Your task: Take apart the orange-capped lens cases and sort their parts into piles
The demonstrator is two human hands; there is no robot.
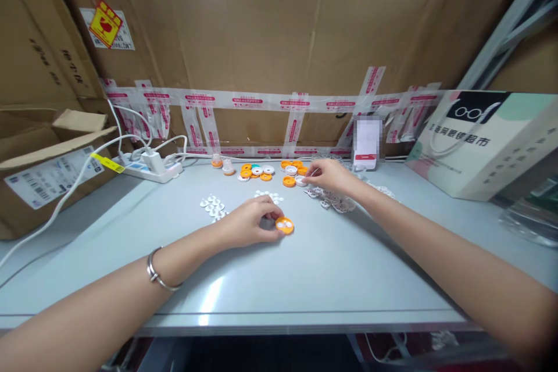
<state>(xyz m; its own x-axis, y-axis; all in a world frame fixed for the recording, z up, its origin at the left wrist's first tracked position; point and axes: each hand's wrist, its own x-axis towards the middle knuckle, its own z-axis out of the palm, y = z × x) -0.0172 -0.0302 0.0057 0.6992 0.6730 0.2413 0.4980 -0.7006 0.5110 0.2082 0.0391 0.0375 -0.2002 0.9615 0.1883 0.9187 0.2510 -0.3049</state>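
Low over the middle of the table, my left hand (253,221) pinches the edge of an orange round cap (285,225) with white discs inside it. Farther back, my right hand (329,177) has its fingers closed on a white round cap (300,181) at the edge of a cluster of orange caps (289,182). Beneath my right hand spreads a pile of white openwork plastic pieces (335,200). Small white discs (272,196) lie just behind my left hand, and small white pieces (212,206) lie to its left.
More orange and white caps (255,171) sit at the back, beside two capped clear pieces (228,167). A phone (367,142) leans against the cardboard. A power strip (154,168) and an open carton (47,168) stand left; a printed paper bag (479,145) stands right.
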